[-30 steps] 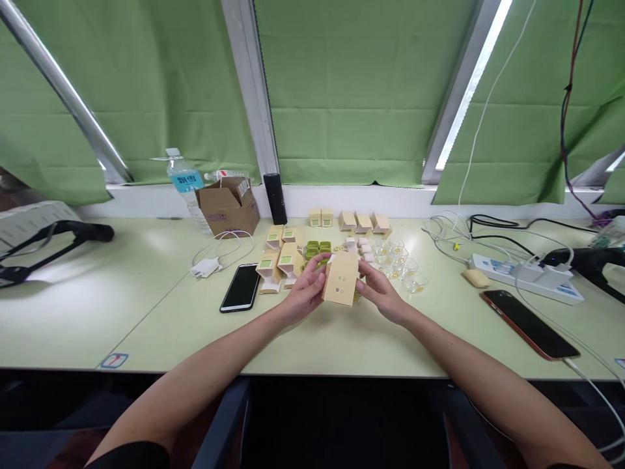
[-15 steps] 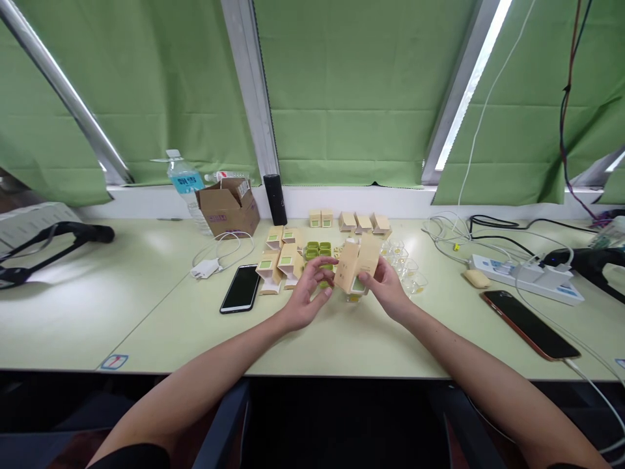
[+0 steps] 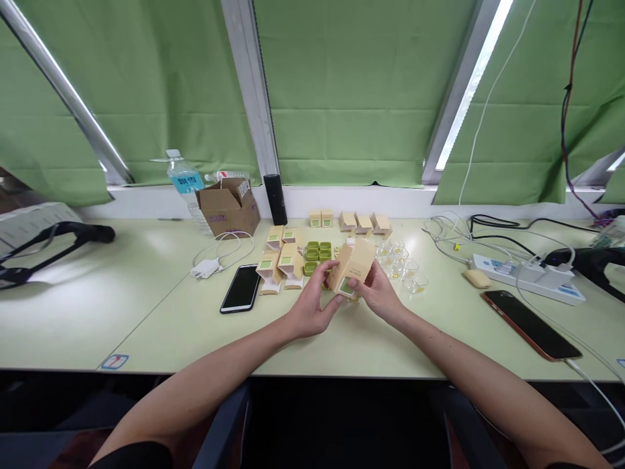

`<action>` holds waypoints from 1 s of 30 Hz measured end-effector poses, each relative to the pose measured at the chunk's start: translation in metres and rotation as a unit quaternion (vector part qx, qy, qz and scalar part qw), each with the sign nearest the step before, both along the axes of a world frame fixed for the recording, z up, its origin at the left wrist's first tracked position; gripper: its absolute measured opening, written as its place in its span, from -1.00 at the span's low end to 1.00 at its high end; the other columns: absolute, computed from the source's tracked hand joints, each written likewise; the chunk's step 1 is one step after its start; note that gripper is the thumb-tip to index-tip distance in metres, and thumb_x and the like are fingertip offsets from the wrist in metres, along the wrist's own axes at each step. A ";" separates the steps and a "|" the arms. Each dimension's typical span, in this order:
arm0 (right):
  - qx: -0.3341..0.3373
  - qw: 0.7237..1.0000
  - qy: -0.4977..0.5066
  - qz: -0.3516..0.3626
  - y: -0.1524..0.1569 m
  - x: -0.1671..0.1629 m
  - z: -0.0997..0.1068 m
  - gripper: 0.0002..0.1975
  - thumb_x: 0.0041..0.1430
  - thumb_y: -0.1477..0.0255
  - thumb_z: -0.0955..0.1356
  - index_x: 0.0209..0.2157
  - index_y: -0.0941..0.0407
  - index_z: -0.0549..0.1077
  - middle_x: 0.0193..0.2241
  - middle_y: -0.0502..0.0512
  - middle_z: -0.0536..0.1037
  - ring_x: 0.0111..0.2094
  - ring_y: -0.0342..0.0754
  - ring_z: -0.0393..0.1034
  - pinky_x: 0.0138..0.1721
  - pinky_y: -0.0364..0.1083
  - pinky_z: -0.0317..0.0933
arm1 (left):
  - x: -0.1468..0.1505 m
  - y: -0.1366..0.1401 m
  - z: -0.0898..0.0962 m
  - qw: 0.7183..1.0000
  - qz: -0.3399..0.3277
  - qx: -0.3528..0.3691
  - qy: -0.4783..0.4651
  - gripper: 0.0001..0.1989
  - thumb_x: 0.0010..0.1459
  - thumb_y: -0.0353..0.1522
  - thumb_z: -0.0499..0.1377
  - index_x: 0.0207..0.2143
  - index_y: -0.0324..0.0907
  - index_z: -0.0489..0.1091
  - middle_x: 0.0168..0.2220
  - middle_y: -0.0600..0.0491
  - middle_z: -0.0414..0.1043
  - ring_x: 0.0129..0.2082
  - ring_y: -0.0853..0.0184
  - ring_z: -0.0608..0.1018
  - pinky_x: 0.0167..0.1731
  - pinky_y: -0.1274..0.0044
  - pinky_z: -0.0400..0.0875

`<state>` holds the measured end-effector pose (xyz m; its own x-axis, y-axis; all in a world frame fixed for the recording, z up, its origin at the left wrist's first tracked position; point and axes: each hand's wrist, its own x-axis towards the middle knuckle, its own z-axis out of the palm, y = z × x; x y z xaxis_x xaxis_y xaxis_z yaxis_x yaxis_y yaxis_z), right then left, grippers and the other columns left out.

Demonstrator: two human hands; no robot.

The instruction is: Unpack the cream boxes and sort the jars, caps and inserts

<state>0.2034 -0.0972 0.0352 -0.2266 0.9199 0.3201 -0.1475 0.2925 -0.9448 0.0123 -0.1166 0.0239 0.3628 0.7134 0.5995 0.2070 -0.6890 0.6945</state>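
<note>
A small beige cardboard box (image 3: 352, 260) with a green-edged window is held up over the table, tilted, between both hands. My right hand (image 3: 383, 296) grips its right side, thumb across the window. My left hand (image 3: 312, 305) has its fingers against the box's left side, with the thumb below. Behind my left hand lie several green square pots (image 3: 318, 249). Several clear plastic cups (image 3: 403, 267) stand to the right of the box. More beige boxes (image 3: 290, 260) with open flaps stand to the left, beyond my left hand.
At the back stand further beige boxes (image 3: 364, 223), a black cylinder (image 3: 275, 200) and a brown carton (image 3: 228, 207) beside a water bottle (image 3: 188, 185). A phone (image 3: 240, 289) and a charger (image 3: 206, 268) lie left; a power strip (image 3: 530, 280) and another phone (image 3: 530, 324) lie right.
My left hand has closed in on the box and now touches its left side. The box has turned and tilted between my hands, and its parted panels now look closer together.
</note>
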 end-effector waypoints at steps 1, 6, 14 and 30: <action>0.002 1.000 0.000 0.001 0.000 0.000 0.000 -0.29 -0.01 -0.04 0.54 0.05 -0.04 0.28 0.04 0.19 0.58 0.04 0.11 0.53 -0.03 0.07 0.48 | 0.000 -0.001 0.001 1.000 -0.001 0.005 0.004 -0.36 0.33 -0.26 0.17 0.36 -0.11 0.00 0.28 -0.21 0.20 0.24 0.04 0.34 0.25 0.18 0.27; 0.009 1.000 0.003 0.006 -0.003 0.000 0.001 -0.29 0.02 -0.01 0.54 0.08 -0.05 0.27 0.07 0.19 0.57 0.08 0.11 0.51 0.02 0.09 0.47 | 0.000 -0.003 0.003 1.000 -0.005 0.012 0.003 -0.38 0.33 -0.29 0.15 0.36 -0.12 0.02 0.27 -0.22 0.19 0.27 0.02 0.32 0.28 0.16 0.23; 0.001 0.997 0.029 0.068 -0.007 0.002 0.003 -0.37 0.07 0.08 0.55 0.06 -0.03 0.31 -0.01 0.17 0.63 0.05 0.12 0.55 0.04 0.13 0.48 | -0.001 0.001 0.003 0.998 -0.042 0.002 -0.039 -0.45 0.34 -0.32 0.10 0.31 -0.11 0.03 0.22 -0.19 0.22 0.24 0.04 0.34 0.26 0.16 0.25; -0.025 0.998 0.042 0.045 -0.002 0.003 0.005 -0.39 0.02 0.04 0.56 -0.02 -0.02 0.31 -0.20 0.11 0.71 -0.13 0.14 0.64 -0.15 0.12 0.53 | -0.004 0.004 0.003 0.997 -0.063 -0.004 -0.043 -0.36 0.28 -0.38 0.15 0.35 -0.09 0.03 0.28 -0.17 0.22 0.29 0.03 0.32 0.29 0.13 0.24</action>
<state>0.2064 -0.0988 0.0403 -0.2835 0.9125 0.2950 -0.2500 0.2267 -0.9413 0.0087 -0.1126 0.0273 0.3975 0.6705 0.6264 0.0585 -0.6998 0.7120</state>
